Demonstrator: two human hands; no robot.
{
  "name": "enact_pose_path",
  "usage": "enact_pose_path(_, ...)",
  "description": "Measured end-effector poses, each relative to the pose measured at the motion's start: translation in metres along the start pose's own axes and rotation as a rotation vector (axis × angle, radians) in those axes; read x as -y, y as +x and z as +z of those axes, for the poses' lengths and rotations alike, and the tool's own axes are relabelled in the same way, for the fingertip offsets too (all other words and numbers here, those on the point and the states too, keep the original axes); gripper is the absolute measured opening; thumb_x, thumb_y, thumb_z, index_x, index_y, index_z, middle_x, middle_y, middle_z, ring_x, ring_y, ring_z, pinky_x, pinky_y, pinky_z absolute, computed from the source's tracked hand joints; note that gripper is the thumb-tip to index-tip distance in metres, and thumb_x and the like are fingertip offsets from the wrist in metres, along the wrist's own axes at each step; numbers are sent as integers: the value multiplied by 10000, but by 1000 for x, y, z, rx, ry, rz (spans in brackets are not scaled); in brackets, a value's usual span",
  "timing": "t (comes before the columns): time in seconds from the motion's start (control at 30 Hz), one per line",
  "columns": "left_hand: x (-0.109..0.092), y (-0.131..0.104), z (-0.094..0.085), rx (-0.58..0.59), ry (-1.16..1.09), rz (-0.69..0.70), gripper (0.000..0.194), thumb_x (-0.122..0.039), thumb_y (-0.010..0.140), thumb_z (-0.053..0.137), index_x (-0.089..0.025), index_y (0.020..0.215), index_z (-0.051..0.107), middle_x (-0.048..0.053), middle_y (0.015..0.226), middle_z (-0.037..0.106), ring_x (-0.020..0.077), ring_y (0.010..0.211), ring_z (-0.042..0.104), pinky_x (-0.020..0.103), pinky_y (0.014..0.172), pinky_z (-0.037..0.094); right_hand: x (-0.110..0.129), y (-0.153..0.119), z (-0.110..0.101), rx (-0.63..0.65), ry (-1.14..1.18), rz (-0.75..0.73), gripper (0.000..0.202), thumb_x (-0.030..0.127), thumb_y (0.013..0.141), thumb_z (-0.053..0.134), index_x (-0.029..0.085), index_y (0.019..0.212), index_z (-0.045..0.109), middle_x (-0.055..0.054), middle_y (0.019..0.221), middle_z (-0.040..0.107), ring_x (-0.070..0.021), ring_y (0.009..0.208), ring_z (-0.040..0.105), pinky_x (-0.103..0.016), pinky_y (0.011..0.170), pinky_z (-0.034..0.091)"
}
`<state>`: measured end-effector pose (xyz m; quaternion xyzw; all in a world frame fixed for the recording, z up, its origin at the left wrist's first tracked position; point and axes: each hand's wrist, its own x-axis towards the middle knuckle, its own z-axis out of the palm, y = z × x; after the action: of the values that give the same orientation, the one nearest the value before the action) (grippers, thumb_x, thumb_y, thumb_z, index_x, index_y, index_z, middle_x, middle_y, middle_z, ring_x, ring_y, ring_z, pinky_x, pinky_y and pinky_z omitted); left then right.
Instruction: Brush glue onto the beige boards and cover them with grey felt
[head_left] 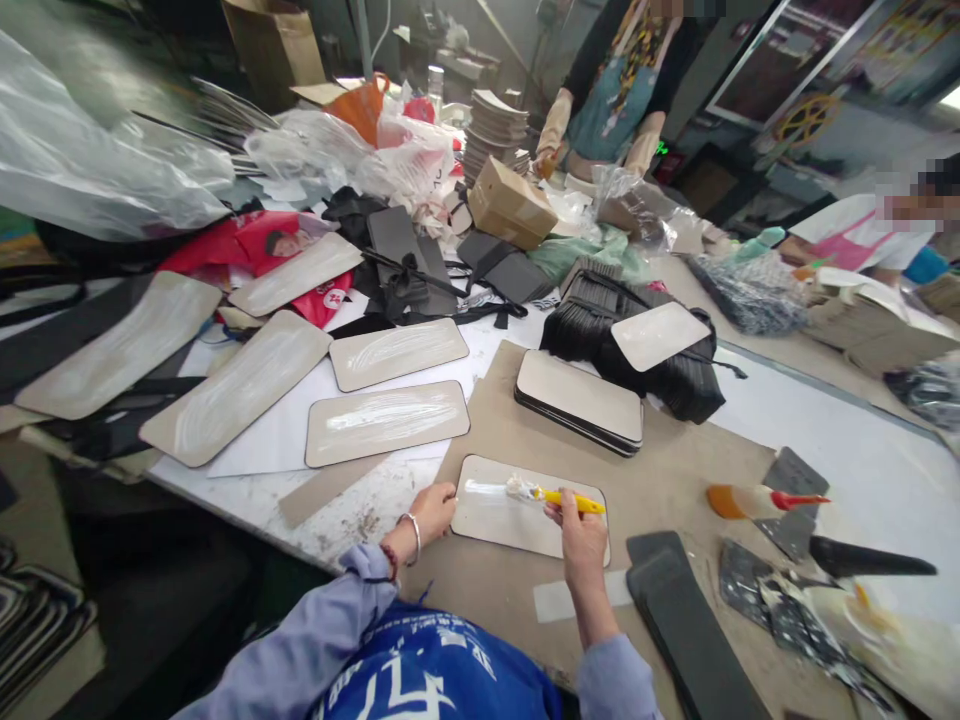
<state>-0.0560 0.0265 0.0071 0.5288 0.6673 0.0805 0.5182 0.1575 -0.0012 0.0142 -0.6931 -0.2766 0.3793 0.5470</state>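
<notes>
My right hand grips the yellow handle of a brush. Its white-coated bristles rest on a beige rounded panel lying flat before me, where a white streak shows at the left. At that panel's left edge, my left hand pinches the rim between thumb and fingers. Behind it lie beige panels with white smears, one close by and another farther back. A stack of similar panels sits just beyond the one under the brush.
To the right are a glue bottle with red nozzle, dark strips and a white-smeared tub. Black bundled pieces, a cardboard box and plastic bags crowd the back. Two other people are across the table.
</notes>
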Motion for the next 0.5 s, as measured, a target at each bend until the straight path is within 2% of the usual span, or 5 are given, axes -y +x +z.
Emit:
enact_pose_path(0.17, -3, -3, -1, 27, 33, 6, 211, -135, 790, 365, -202, 591, 347, -70, 424, 410, 120, 444, 552, 181, 396, 344, 0, -1, 17, 39, 11, 3, 503, 602, 631, 602, 135, 817, 573, -42, 677, 654, -193, 611, 638, -303, 584, 540)
enact_pose_path(0.23, -3, -3, -1, 36, 50, 8, 218, -135, 798, 353, -204, 591, 341, -73, 412, 406, 115, 440, 547, 176, 395, 339, -2, 6, 13, 8, -39, -10, 505, 614, 640, 576, 143, 822, 576, -54, 678, 661, -200, 607, 641, -303, 588, 531)
enact_pose_path(0.3, -2, -3, -1, 40, 64, 12, 224, -135, 800, 349, -203, 587, 347, -72, 400, 418, 109, 428, 537, 174, 398, 334, -4, 17, -6, -65, -138, -21, 523, 633, 645, 546, 144, 824, 590, -67, 654, 662, -212, 604, 643, -308, 594, 520)
enact_pose_path(0.4, 0, -1, -1, 36, 69, 24, 230, -133, 793, 346, -200, 574, 363, -70, 390, 437, 105, 416, 528, 176, 409, 333, -2, 32, -51, -208, -305, -16, 576, 673, 640, 500, 135, 811, 610, -85, 607, 655, -239, 622, 647, -326, 614, 506)
enact_pose_path(0.5, 1, 0, -1, 21, 67, 40, 235, -138, 785, 359, -197, 558, 376, -72, 376, 428, 101, 411, 515, 180, 432, 336, 4, 33, -89, -335, -481, -45, 592, 697, 640, 461, 144, 777, 620, -98, 584, 651, -268, 667, 646, -355, 648, 490)
